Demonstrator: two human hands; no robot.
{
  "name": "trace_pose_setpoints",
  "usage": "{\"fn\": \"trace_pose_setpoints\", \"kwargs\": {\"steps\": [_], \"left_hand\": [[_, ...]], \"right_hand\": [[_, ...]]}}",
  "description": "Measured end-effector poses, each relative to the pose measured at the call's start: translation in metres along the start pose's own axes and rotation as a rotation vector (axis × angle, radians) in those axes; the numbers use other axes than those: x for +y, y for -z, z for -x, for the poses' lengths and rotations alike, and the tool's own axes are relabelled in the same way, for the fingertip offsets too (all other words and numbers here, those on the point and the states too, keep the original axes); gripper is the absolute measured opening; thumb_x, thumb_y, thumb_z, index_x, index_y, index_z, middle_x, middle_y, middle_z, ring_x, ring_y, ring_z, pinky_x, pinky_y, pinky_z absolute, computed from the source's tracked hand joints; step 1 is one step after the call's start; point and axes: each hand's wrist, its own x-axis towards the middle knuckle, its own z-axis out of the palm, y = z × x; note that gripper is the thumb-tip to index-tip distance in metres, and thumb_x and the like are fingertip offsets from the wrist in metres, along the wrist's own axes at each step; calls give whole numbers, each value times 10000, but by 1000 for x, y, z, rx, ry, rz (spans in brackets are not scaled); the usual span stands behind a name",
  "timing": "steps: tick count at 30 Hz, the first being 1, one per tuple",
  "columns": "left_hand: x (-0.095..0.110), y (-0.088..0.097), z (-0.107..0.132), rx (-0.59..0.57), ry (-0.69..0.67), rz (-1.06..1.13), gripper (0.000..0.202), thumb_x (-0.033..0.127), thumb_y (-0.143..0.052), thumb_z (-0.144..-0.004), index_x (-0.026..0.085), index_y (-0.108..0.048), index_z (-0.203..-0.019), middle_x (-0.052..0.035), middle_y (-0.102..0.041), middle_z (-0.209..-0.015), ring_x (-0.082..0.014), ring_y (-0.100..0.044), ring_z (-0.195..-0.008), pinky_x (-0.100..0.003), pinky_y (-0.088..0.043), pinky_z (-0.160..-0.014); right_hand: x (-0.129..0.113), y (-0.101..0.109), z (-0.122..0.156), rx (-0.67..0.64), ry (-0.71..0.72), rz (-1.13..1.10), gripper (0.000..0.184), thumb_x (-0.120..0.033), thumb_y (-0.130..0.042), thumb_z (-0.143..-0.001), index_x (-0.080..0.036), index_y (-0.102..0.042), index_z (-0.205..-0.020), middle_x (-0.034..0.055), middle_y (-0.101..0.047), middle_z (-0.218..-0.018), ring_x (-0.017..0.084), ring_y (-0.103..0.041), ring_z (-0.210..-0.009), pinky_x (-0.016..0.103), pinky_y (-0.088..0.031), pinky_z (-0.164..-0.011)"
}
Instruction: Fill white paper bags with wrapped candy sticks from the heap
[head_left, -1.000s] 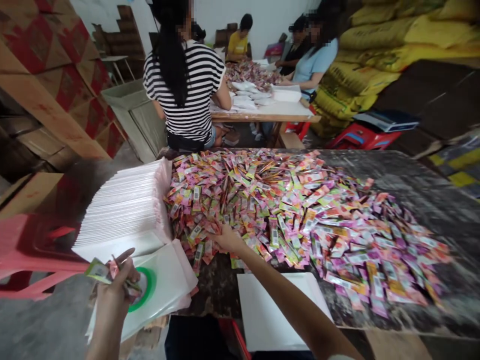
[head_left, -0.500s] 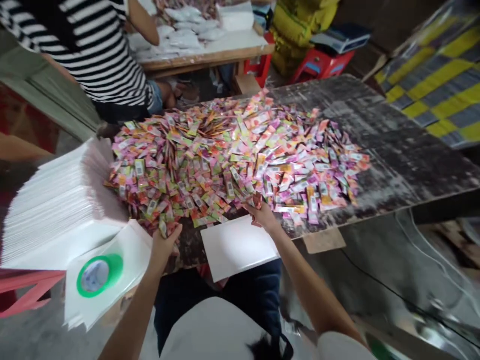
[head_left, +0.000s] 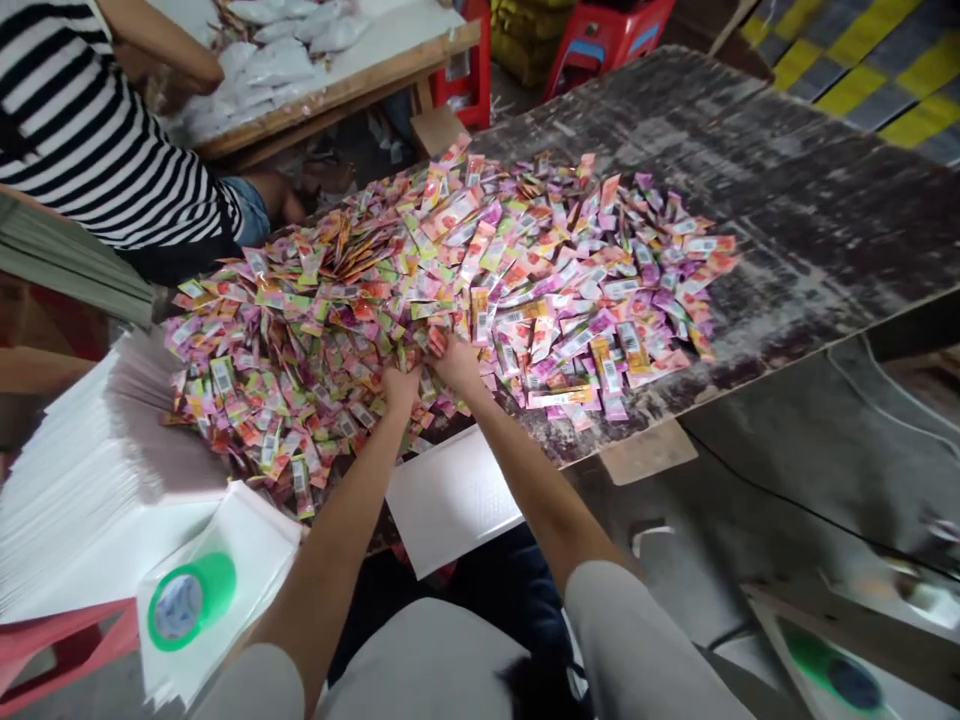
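A wide heap of small printed packets (head_left: pixel 315 330), pink, orange, green and purple, covers the near part of the dark table. At the heap's front edge, my left hand (head_left: pixel 401 388) has its fingers bent in among the packets; what it grips is partly hidden. Close beside it on the right, my right hand (head_left: pixel 457 366) is closed on a few reddish small packets. Below both hands a flat white envelope-like sheet (head_left: pixel 450 500) lies at the table's near edge, partly overhanging my lap. My right forearm crosses over its right side.
At left stands a thick stack of white sheets or envelopes (head_left: pixel 67 480), with a green tape roll (head_left: pixel 176 605) on white sheets before it. A person in a striped top (head_left: pixel 112 130) sits beyond, near another table (head_left: pixel 345 80) with white bags. Red stools (head_left: pixel 611 40) stand behind.
My left hand has moved right and forward into the heap, and my right hand has moved left, so they are now close together. The view has shifted.
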Motion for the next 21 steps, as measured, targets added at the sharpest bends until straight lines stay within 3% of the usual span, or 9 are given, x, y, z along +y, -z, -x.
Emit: {"fn": "trace_pose_setpoints", "kwargs": {"steps": [2, 4, 7, 9, 11, 14, 17, 19, 21], "left_hand": [[-9, 2, -1, 27, 44, 55, 202, 281, -753, -606, 163, -600, -665, -42, -654, -666, -216, -652, -742, -319, -503, -696], [-20, 14, 2, 39, 56, 178, 234, 291, -761, -597, 157, -612, -718, -27, -663, -691, -199, -655, -749, -303, -514, -705], [-29, 40, 12, 9, 115, 405, 298, 327, -768, -605, 161, -615, -801, -20, -673, -727, -184, -667, -746, -306, -535, -720], [-28, 54, 19, -38, 213, 472, 330, 368, -770, -618, 162, -609, -820, -23, -667, -714, -186, -668, -712, -322, -548, -699], [-19, 59, 23, -81, 230, 458, 358, 393, -772, -629, 161, -611, -848, -29, -666, -717, -193, -665, -706, -334, -552, -688], [5, 48, 19, -165, -44, 221, 381, 359, -776, -652, 159, -624, -939, -45, -685, -806, -201, -659, -789, -333, -540, -753], [29, 22, 5, -331, -428, -309, 339, 229, -737, -698, 169, -633, -1015, -82, -697, -926, -235, -650, -921, -334, -495, -832], [41, 6, -6, -408, -572, -669, 279, 151, -681, -722, 169, -642, -998, -114, -695, -947, -274, -648, -961, -351, -472, -832], [47, -2, -14, -435, -623, -905, 198, 121, -643, -727, 160, -648, -921, -135, -690, -910, -305, -651, -945, -370, -462, -805]], "right_hand": [[3, -3, -3, -39, -36, -138, 288, -217, -789, -632, -180, -617, -861, 80, -655, -868, 235, -593, -844, 383, -461, -816], [15, 9, -2, -104, -74, -303, 234, -265, -752, -679, -183, -611, -847, 52, -662, -821, 194, -596, -756, 358, -490, -756], [43, 48, 2, -88, -126, -493, 268, -419, -656, -755, -191, -586, -876, 19, -655, -764, 145, -568, -616, 312, -509, -621], [61, 78, 6, -1, -144, -669, 317, -458, -671, -708, -194, -569, -852, 8, -635, -730, 143, -556, -584, 302, -500, -567], [72, 100, 10, 57, -134, -782, 356, -457, -722, -636, -197, -558, -816, 4, -619, -718, 148, -561, -595, 300, -491, -555], [77, 106, 19, 41, -104, -678, 403, -456, -776, -577, -207, -528, -774, -8, -589, -695, 152, -563, -634, 306, -487, -596], [72, 85, 25, 40, -130, -366, 379, -440, -785, -580, -211, -517, -719, -6, -566, -657, 164, -551, -644, 326, -477, -637], [67, 66, 25, 31, -182, -127, 327, -390, -784, -582, -211, -528, -679, 14, -568, -643, 186, -554, -654, 347, -468, -664], [64, 51, 24, 18, -225, 28, 288, -323, -784, -566, -215, -532, -653, 29, -570, -634, 207, -563, -672, 359, -460, -686]]}}
